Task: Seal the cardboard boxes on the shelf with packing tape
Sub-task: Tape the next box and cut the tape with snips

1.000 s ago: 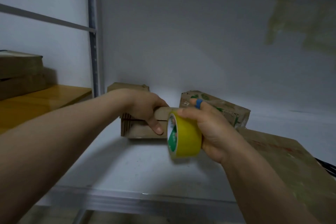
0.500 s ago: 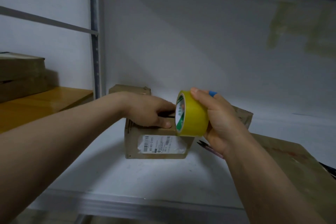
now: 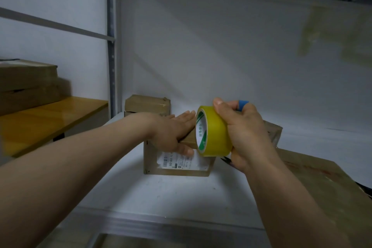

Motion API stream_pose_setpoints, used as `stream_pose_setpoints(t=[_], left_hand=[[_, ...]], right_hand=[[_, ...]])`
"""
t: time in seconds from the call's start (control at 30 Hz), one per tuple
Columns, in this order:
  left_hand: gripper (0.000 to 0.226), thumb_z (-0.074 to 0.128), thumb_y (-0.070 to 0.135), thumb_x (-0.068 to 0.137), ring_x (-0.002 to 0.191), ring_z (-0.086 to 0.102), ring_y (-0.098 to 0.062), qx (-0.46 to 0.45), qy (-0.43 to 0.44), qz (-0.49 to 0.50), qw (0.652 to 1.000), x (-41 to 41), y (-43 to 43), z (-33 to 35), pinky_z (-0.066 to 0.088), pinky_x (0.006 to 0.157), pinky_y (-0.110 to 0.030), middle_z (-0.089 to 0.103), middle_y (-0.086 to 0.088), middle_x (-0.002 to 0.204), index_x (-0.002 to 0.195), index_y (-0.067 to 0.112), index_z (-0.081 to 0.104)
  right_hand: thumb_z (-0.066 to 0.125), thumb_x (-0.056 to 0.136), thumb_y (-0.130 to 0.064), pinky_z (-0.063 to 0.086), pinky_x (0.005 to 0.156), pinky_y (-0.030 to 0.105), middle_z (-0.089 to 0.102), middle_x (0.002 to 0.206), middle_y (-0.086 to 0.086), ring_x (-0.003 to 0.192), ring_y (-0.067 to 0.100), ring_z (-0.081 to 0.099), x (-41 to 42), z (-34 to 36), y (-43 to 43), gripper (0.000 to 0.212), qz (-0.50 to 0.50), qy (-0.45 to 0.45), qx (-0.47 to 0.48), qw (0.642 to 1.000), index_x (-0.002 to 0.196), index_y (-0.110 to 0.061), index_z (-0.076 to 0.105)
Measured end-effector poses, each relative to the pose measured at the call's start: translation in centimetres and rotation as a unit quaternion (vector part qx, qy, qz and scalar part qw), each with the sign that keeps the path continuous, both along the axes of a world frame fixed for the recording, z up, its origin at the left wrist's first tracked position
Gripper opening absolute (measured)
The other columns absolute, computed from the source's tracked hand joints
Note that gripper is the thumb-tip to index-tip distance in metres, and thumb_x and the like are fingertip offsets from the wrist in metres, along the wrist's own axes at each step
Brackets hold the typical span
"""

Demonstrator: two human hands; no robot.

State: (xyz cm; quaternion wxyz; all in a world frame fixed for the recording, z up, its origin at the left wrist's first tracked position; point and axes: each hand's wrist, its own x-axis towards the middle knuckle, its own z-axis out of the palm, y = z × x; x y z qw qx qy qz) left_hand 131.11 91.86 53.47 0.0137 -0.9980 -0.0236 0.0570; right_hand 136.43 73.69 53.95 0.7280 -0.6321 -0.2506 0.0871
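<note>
On the white shelf (image 3: 181,193), a small labelled box (image 3: 177,169) stands in front of a second box (image 3: 147,104). The left hand (image 3: 171,129) lies flat on its top, fingers straight, thumb over the front face. The right hand (image 3: 247,133) grips a yellow tape roll (image 3: 215,133) at the labelled box's right end

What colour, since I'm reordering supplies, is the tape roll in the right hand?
Yellow tape roll, green-and-white inner print, gripped by the right hand; head view shows it.
</note>
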Motion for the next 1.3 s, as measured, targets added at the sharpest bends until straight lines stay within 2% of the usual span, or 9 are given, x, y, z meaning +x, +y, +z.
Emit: stream_pose_setpoints(t=[0.17,0.33,0.6,0.7,0.9,1.0,1.13,1.23,1.3], left_hand=[[0.097,0.052,0.054,0.097,0.152,-0.017,-0.015,-0.049,0.019,0.049,0.997,0.1,-0.3,0.3,-0.002,0.122,-0.039,-0.021,0.001,0.166,0.158,0.023,-0.016],[0.111,0.060,0.048,0.096,0.154,-0.004,-0.015,-0.101,0.017,0.090,0.991,0.1,-0.5,0.5,0.009,0.123,-0.039,-0.012,0.001,0.168,0.150,0.027,-0.035],[0.111,0.062,0.042,0.096,0.154,-0.001,-0.017,-0.116,0.010,0.092,0.989,0.5,-0.6,0.4,0.010,0.124,-0.042,-0.005,-0.001,0.169,0.147,0.039,-0.036],[0.108,0.063,0.039,0.096,0.154,0.012,-0.024,-0.121,0.012,0.085,0.989,0.7,-0.7,0.3,0.018,0.122,-0.045,0.004,-0.003,0.168,0.146,0.047,-0.033],[0.084,0.054,0.039,0.101,0.153,0.012,-0.035,-0.089,0.017,0.072,0.993,0.4,-1.2,0.3,0.019,0.122,-0.050,-0.006,-0.006,0.167,0.145,0.066,-0.013],[0.076,0.050,0.041,0.102,0.152,0.012,-0.034,-0.085,0.012,0.060,0.994,0.4,-1.2,0.1,0.018,0.122,-0.048,-0.003,-0.004,0.166,0.146,0.066,-0.007],[0.076,0.053,0.035,0.102,0.154,0.004,-0.026,-0.100,0.003,0.050,0.994,0.3,-1.1,0.0,0.010,0.122,-0.045,-0.004,0.000,0.168,0.150,0.060,-0.001],[0.077,0.057,0.030,0.101,0.155,0.000,-0.016,-0.109,-0.008,0.035,0.993,0.6,-1.1,0.1,0.005,0.123,-0.040,0.000,0.006,0.169,0.154,0.054,0.007],[0.077,0.058,0.027,0.100,0.154,0.001,-0.014,-0.109,-0.013,0.030,0.994,0.8,-1.1,0.1,0.005,0.123,-0.039,0.002,0.007,0.169,0.155,0.051,0.009]], right_hand=[[0.074,0.089,-0.041,0.058,0.083,0.059,0.064,0.108,0.003,0.095,0.027,0.067,-0.4,-0.2,-0.7,0.027,0.002,0.009,-0.025,1.000,0.101,-0.027,0.054],[0.070,0.092,-0.037,0.057,0.083,0.052,0.061,0.108,0.007,0.092,0.028,0.066,-1.0,-2.3,-1.3,0.024,0.016,0.012,-0.050,0.999,0.101,-0.026,0.050],[0.060,0.097,-0.023,0.048,0.064,0.040,0.052,0.090,0.007,0.073,0.023,0.055,-0.5,-4.8,-1.0,0.022,0.027,0.023,-0.075,0.997,0.085,-0.028,0.042],[0.059,0.098,-0.022,0.050,0.063,0.039,0.053,0.089,0.006,0.072,0.022,0.059,-0.5,-5.2,-0.9,0.024,0.033,0.033,-0.076,0.996,0.085,-0.028,0.041],[0.058,0.097,-0.019,0.058,0.068,0.047,0.060,0.096,0.010,0.081,0.029,0.069,-0.8,-5.6,-0.8,0.018,0.045,0.046,-0.072,0.995,0.089,-0.025,0.043],[0.059,0.097,-0.020,0.058,0.081,0.062,0.064,0.104,0.014,0.090,0.036,0.072,-0.6,-5.8,-0.8,0.014,0.050,0.061,-0.071,0.994,0.096,-0.024,0.046],[0.063,0.093,-0.026,0.056,0.084,0.065,0.062,0.104,0.014,0.093,0.035,0.070,-0.6,-7.2,-0.6,0.017,0.050,0.098,-0.084,0.990,0.088,-0.031,0.047],[0.064,0.095,-0.029,0.058,0.085,0.056,0.058,0.100,0.012,0.092,0.035,0.066,-0.3,-8.8,-0.7,0.024,0.039,0.116,-0.105,0.987,0.086,-0.027,0.042],[0.064,0.096,-0.031,0.054,0.074,0.045,0.056,0.096,0.010,0.084,0.028,0.062,-0.1,-9.2,-0.6,0.026,0.045,0.117,-0.106,0.986,0.086,-0.024,0.040]])
